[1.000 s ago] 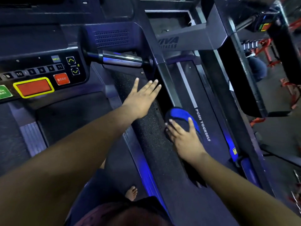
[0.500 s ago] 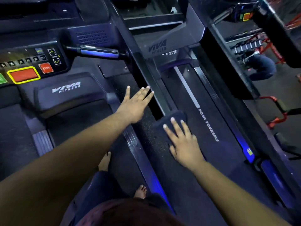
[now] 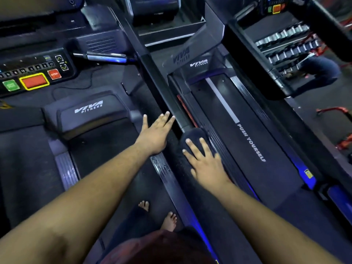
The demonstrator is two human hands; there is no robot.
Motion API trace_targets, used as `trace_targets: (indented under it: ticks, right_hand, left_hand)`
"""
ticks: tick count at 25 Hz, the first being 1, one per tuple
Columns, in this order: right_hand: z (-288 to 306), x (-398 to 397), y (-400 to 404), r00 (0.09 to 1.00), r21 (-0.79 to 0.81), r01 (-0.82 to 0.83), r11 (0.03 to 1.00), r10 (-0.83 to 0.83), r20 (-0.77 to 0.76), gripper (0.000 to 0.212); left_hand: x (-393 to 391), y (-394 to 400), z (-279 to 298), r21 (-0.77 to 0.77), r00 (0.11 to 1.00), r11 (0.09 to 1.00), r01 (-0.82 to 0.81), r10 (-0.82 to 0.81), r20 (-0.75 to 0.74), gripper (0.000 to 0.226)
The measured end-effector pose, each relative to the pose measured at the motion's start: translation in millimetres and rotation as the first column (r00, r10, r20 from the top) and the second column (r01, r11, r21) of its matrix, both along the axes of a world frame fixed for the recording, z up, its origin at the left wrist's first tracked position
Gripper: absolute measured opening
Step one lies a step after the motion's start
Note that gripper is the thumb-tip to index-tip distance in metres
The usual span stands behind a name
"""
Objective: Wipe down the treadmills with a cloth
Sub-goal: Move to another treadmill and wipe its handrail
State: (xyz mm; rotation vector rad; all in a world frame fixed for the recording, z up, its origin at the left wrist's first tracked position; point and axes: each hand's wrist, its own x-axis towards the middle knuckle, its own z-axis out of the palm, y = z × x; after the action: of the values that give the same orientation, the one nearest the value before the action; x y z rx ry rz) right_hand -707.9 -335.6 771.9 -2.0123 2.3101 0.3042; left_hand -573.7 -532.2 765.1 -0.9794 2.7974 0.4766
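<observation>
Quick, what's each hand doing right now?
Left hand: open, flat on the treadmill side rail.
Right hand: open, pressing the cloth.

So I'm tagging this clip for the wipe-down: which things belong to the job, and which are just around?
In the job:
- dark cloth
- right hand pressing flat on it
- left hand
- right treadmill side rail

Just around:
- control console
- dumbbell rack
- handlebar

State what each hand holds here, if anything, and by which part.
Nothing is gripped. The right hand presses flat, fingers straight, on the near part of the cloth on the treadmill's side rail. The left hand rests open, holding nothing.
</observation>
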Motion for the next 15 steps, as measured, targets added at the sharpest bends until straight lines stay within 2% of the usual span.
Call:
trace_targets:
  ticks: [2, 4, 7, 11, 13, 15]
  right_hand:
    - [5, -5, -20, 0.999, 0.018, -0.005, 1.0, 0.004, 0.042, 0.079]
    - [10, -2, -60, 0.993, 0.076, 0.067, 0.995, -0.074, 0.093, 0.082]
    - [9, 5, -83, 0.984, 0.059, 0.144, 0.988, -0.15, 0.101, 0.085]
    - [-2, 17, -16, 0.98, -0.009, 0.201, 0.98, -0.201, 0.011, 0.087]
    - [-8, 22, 22, 0.975, -0.045, 0.219, 0.975, -0.217, 0.043, 0.09]
    - [-8, 26, 51, 0.966, 0.0, 0.244, 0.97, -0.243, 0.085, 0.095]
  left_hand:
    - [1, 4, -4, 0.024, 1.0, 1.0, 0.006, -0.006, -0.013, 0.088]
    - [2, 1, -8, 0.082, 1.0, 0.997, -0.006, 0.008, -0.027, 0.086]
    - [4, 1, -13, 0.149, 0.999, 0.988, -0.025, 0.031, -0.04, 0.086]
    - [10, 26, -17, 0.23, 0.999, 0.973, 0.005, 0.003, -0.036, 0.084]
    - [12, 49, -15, 0.32, 1.0, 0.947, 0.008, 0.001, -0.03, 0.08]
    - [14, 78, -14, 0.431, 0.999, 0.902, -0.008, 0.022, -0.028, 0.073]
